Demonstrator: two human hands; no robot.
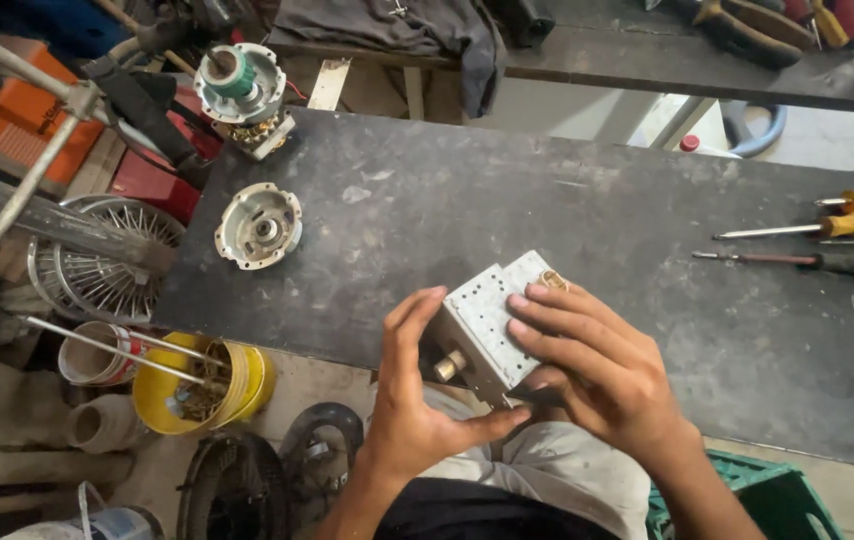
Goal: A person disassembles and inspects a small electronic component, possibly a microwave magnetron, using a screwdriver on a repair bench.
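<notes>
I hold a grey metal box-shaped part (492, 315) with a perforated face and a small brass stub on its near side, at the front edge of the dark workbench (567, 200). My left hand (412, 400) cups it from the left and below, thumb under it. My right hand (602, 365) grips it from the right, fingers laid across the perforated top. A brass-coloured bit shows at the part's far corner.
A round metal motor end cap (259, 226) lies at the bench's left. A motor part with a green coil (242, 90) stands at the far left corner. Screwdrivers (827, 228) lie at the right. A yellow tub of hardware (202, 390), a wire wheel (107, 260) and a green crate (767, 495) sit below.
</notes>
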